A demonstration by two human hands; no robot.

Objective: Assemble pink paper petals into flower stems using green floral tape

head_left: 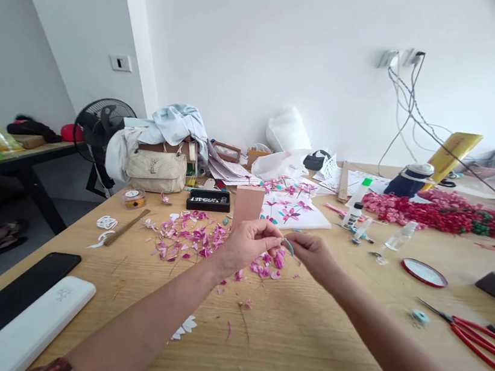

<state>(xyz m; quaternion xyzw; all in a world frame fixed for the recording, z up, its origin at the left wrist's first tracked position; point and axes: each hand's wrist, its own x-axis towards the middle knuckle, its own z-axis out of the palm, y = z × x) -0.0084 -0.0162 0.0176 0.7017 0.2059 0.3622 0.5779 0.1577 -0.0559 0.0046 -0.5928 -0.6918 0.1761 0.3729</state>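
Left hand [248, 243]: fingers pinched together on a small teal strip [288, 246], above the middle of the table [295, 337].
Right hand [313, 253]: fingertips closed on the same strip from the other side — the two hands almost touch.
Strip: thin, curved, teal. I judge it very light and soft, easy to bend or crush; best held at the ends with the fingertips only, as now.
Petals [190, 238]: pink, loose, too many to count, spread from the middle of the table toward its far edge; a few lie just under the hands. They look feather-light and fragile — one breath may move them.
Scissors [481, 334]: one pair, red handles, near the right edge.
Lid [423, 272]: one, red rim, right of the hands.
Phone [20, 294]: one, black, at the left edge, beside one white case [30, 333].
Red flowers [438, 212]: one heap, far right side.
Hands: two, both of the same person.
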